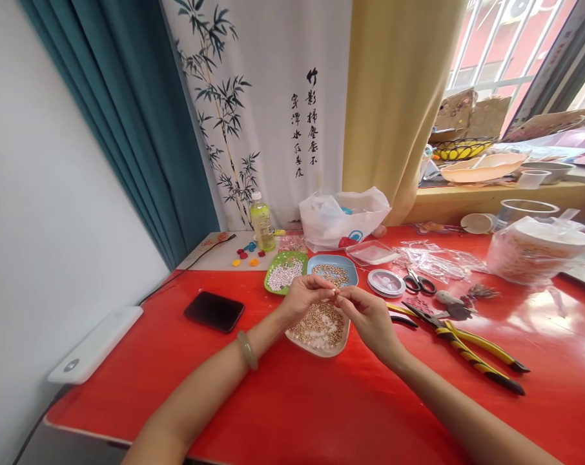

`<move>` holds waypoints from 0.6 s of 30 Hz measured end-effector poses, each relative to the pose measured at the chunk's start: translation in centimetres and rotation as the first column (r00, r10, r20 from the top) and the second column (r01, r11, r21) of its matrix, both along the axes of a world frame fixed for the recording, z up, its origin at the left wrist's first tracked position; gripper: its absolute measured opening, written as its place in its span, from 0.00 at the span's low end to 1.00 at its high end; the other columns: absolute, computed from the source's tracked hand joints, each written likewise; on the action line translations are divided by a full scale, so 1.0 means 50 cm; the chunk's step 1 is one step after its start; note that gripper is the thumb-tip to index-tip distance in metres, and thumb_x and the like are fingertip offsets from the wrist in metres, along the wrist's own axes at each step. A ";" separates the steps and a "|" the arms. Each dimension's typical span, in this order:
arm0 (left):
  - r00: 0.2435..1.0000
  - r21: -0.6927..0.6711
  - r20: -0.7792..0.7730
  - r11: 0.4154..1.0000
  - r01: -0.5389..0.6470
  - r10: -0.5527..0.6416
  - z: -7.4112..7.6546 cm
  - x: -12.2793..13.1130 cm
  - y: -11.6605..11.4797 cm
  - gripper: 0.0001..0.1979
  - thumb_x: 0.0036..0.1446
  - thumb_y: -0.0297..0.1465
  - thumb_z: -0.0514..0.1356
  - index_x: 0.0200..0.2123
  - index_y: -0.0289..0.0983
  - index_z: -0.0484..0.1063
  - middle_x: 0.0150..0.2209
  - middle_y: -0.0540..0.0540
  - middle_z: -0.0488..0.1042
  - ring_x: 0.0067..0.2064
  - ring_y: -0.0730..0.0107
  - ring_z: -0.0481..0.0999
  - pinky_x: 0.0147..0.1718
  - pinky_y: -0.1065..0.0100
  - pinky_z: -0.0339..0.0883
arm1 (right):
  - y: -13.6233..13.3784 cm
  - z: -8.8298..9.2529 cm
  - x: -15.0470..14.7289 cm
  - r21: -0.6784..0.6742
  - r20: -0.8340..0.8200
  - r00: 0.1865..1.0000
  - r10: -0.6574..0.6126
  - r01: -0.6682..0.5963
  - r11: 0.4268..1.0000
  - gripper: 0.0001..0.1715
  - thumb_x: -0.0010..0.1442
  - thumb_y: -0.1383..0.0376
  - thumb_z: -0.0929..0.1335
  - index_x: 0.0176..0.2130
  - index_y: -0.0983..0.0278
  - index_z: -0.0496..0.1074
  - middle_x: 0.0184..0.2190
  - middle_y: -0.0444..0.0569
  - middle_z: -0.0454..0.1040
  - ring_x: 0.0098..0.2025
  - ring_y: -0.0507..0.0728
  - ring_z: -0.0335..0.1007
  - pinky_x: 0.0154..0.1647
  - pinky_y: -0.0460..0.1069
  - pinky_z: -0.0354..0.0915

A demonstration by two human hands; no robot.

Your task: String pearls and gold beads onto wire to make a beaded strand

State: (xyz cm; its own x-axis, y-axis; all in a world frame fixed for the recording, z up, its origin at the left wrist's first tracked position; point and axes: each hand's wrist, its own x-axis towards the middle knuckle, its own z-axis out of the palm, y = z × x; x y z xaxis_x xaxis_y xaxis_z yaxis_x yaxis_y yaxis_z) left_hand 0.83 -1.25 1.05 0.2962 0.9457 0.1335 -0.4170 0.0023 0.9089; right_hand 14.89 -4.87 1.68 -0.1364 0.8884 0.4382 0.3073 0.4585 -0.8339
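My left hand (306, 300) and my right hand (369, 318) meet fingertip to fingertip above the trays. Both are closed in a pinch, and whatever lies between the fingers is too small to make out. Below them a white tray (321, 352) holds gold and pale beads, partly covered by my hands. Just behind, a green tray (269, 284) carries pearly white beads. Beside it, a blue tray (352, 268) contains gold beads. A spool of clear line (386, 283) lies to the right of the blue tray.
Right of my hands lie yellow-and-black pliers (461, 349) and scissors (420, 283). A black phone (214, 311) rests at left. Behind the trays stand a drink bottle (262, 223) and a white plastic bag (338, 223). A bagged tub (534, 252) is at far right.
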 end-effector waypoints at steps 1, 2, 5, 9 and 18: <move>1.000 0.011 -0.008 1.000 -0.001 0.001 0.000 -0.001 0.001 0.10 0.32 0.29 0.69 0.21 0.32 0.72 0.23 0.48 0.75 0.27 0.74 0.72 0.30 0.70 0.64 | 0.000 0.000 0.000 -0.001 -0.007 1.000 0.002 -0.002 1.000 0.11 0.53 0.64 0.61 0.23 0.64 0.67 0.23 0.47 0.69 0.27 0.53 0.65 0.28 0.47 0.62; 1.000 0.019 -0.016 1.000 -0.002 0.002 0.000 -0.002 0.001 0.10 0.32 0.29 0.69 0.21 0.32 0.72 0.24 0.48 0.75 0.26 0.74 0.72 0.30 0.70 0.65 | -0.001 0.001 0.000 -0.002 -0.016 1.000 0.005 -0.005 1.000 0.11 0.53 0.64 0.61 0.23 0.64 0.67 0.23 0.47 0.70 0.27 0.53 0.65 0.28 0.47 0.62; 1.000 0.035 -0.028 0.999 -0.001 0.002 0.000 -0.003 0.002 0.11 0.33 0.30 0.68 0.22 0.32 0.72 0.24 0.48 0.75 0.26 0.73 0.72 0.29 0.69 0.65 | -0.002 0.003 -0.001 -0.015 -0.044 0.999 0.016 -0.016 1.000 0.10 0.53 0.64 0.61 0.24 0.64 0.68 0.25 0.48 0.71 0.28 0.54 0.66 0.30 0.48 0.63; 1.000 0.049 -0.025 0.999 -0.004 0.005 0.000 -0.002 0.000 0.10 0.33 0.30 0.68 0.22 0.32 0.72 0.24 0.48 0.75 0.26 0.73 0.72 0.29 0.68 0.66 | -0.003 0.007 -0.002 -0.025 -0.062 0.998 0.029 -0.031 0.999 0.10 0.52 0.64 0.61 0.24 0.64 0.68 0.25 0.48 0.72 0.29 0.54 0.66 0.31 0.48 0.63; 1.000 0.059 -0.007 0.998 -0.006 0.007 -0.007 -0.001 0.002 0.08 0.35 0.28 0.68 0.22 0.33 0.73 0.24 0.48 0.75 0.27 0.74 0.72 0.30 0.70 0.64 | 0.000 0.007 -0.002 -0.027 -0.061 0.998 0.024 -0.025 0.999 0.11 0.53 0.63 0.62 0.23 0.64 0.68 0.24 0.48 0.71 0.28 0.54 0.66 0.30 0.48 0.62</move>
